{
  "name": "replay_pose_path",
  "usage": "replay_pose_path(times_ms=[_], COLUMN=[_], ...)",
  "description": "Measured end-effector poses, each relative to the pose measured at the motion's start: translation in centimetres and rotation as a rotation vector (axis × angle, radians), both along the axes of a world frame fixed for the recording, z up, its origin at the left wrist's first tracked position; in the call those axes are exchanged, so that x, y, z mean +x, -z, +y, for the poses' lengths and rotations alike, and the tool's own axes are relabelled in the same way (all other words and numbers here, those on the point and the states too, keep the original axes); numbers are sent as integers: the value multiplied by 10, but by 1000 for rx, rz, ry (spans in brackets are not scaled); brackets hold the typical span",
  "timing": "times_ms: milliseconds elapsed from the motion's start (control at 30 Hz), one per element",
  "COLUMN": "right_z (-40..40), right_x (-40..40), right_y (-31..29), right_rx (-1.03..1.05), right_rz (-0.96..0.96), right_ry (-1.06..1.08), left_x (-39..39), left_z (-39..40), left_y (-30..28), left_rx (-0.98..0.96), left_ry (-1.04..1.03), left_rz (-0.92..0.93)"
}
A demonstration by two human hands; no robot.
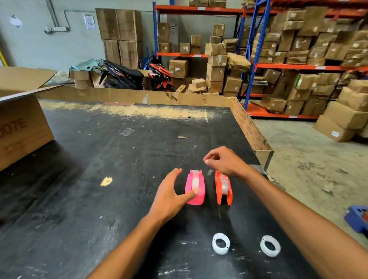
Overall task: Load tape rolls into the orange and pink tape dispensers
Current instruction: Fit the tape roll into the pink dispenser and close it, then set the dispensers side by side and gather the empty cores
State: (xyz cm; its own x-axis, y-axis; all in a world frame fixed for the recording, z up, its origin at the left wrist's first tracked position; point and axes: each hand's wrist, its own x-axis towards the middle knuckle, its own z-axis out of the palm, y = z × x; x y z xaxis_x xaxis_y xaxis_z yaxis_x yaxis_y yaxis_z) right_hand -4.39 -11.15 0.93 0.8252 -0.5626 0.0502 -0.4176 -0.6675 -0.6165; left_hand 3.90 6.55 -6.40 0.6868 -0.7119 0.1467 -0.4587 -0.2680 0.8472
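A pink tape dispenser [195, 188] and an orange tape dispenser [223, 187] stand side by side on the black table [94, 166], each with a clear tape roll inside. My left hand [171, 194] is spread beside the pink one, its thumb resting on the roll on top. My right hand [223, 160] hovers just beyond the orange dispenser, thumb and forefinger pinched together; nothing visible is between them. Two white tape rings lie nearer to me: one [221, 243] in the middle, the other [270, 245] to its right.
A large cardboard box [14, 128] stands at the table's left. A cardboard wall [133, 97] lines the far and right edges. The table's right edge [263, 156] drops to a concrete floor. Shelves of cartons stand behind. A blue pallet corner [360, 217] is at the right.
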Motion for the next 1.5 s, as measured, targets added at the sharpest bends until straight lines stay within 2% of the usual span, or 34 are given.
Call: replay_pose_path(times_ms=[133, 233, 333, 467, 567, 667, 867, 1167, 1500], right_z=[23, 39, 54, 78, 98, 114, 138, 157, 118], right_x=[-55, -99, -138, -174, -189, -190, -148, -14, 60], right_y=[-5, 1, 11, 41, 60, 63, 53, 36, 38], right_rx=[-53, -119, -126, -74, -162, -223, -160, -197, -401], right_rz=[-9, 35, 172, 388, 363, 290, 207, 164, 284], right_ry=[88, 180, 245, 221, 283, 328, 200, -100, -133], left_x=[-18, -40, -62, -88, -101, -104, -63, 48, 93], left_z=[15, 24, 28, 29, 31, 39, 76, 128, 79], left_y=[-18, -22, -19, -6, 7, 13, 7, -14, -5], left_rx=[-124, -154, -79, 170, 274, 232, 192, 238, 296], left_ry=[-38, 14, 202, 449, 495, 467, 339, 31, 39], left_rz=[-191, -192, -152, -309, -479, -495, -474, -391, -309])
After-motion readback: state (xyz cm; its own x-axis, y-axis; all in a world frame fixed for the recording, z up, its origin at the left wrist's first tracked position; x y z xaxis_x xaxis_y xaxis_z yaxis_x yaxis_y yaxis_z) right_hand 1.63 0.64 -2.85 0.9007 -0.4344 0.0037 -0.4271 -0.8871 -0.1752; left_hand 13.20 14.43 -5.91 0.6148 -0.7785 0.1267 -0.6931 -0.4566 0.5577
